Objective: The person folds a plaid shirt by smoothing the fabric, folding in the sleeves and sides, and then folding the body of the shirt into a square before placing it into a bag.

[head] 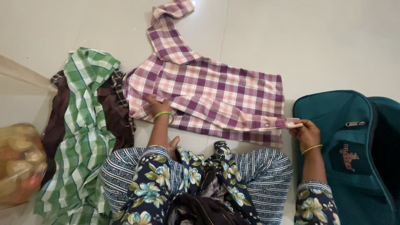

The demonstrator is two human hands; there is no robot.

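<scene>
A purple and pink checked shirt (216, 89) lies spread on the white tiled floor in front of me, one sleeve stretched up towards the top of the view and the other folded across its front. My left hand (156, 105), with a green bangle on the wrist, presses down on the shirt near its left shoulder. My right hand (306, 132), with a gold bangle, pinches the cuff of the folded sleeve at the shirt's lower right edge. My knees in blue floral and striped cloth (191, 175) fill the bottom of the view.
A green and white checked cloth (83, 125) lies on a dark brown garment (112, 116) at the left. A teal zipped bag (346, 154) sits at the right. A blurred clear bag holding pale round things (18, 162) is at the far left edge.
</scene>
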